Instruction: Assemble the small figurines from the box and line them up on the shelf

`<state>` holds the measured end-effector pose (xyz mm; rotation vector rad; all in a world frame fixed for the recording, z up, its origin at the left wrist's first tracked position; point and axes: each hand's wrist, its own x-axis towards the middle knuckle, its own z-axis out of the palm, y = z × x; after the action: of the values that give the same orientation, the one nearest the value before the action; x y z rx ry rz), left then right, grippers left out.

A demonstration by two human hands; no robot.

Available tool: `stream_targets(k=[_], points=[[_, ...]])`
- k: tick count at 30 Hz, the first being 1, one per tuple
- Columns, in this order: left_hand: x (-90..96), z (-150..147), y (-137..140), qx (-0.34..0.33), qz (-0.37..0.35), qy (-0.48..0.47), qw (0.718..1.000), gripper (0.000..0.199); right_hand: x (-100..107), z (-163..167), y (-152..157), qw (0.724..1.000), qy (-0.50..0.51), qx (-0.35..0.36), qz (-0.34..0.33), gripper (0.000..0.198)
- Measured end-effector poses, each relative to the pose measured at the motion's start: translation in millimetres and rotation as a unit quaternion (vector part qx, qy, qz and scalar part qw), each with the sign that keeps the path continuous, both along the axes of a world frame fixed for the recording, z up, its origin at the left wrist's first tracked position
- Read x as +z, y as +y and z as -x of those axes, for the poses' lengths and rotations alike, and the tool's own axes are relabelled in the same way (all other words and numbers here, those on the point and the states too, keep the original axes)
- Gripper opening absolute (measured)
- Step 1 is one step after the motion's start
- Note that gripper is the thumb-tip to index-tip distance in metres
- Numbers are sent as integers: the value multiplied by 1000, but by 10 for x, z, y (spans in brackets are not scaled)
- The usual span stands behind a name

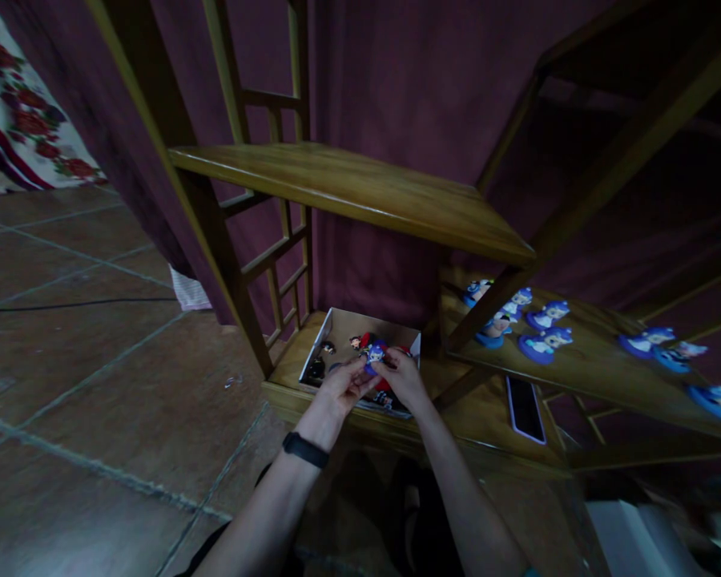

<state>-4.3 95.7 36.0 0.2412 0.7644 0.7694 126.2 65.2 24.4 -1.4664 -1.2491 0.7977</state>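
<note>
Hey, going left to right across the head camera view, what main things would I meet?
Floral cloth, white cloth, wristband, left hand, held figurine, right hand, phone.

Slim black wristband (306,449) on left wrist (320,421), lower centre of frame. Forearms (465,505) bare. Teal scrap (530,572) by right forearm, bottom edge. Dark legwear (436,533) bottom centre, probably trousers; too dim to confirm.
</note>
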Motion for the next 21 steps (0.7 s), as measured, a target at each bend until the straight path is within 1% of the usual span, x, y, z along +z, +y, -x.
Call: stream_targets(k=[4, 9, 15, 17, 21], points=[[-38, 10, -6, 5, -2, 18, 1000, 7, 54, -28, -28, 999, -28, 30, -6, 15], [-46, 57, -18, -4, 8, 9, 1000, 7, 122, -51, -53, 996, -62, 67, -13, 16], [-31, 54, -19, 7, 11, 34, 999, 10, 125, -39, -70, 992, -97, 69, -32, 13], [-24, 40, -10, 10, 8, 40, 999, 9, 101, -18, -58, 995, -70, 64, -34, 13], [-4, 33, 20, 15, -7, 25, 1000, 8, 34, 12, -13, 996, 40, 76, -19, 18]])
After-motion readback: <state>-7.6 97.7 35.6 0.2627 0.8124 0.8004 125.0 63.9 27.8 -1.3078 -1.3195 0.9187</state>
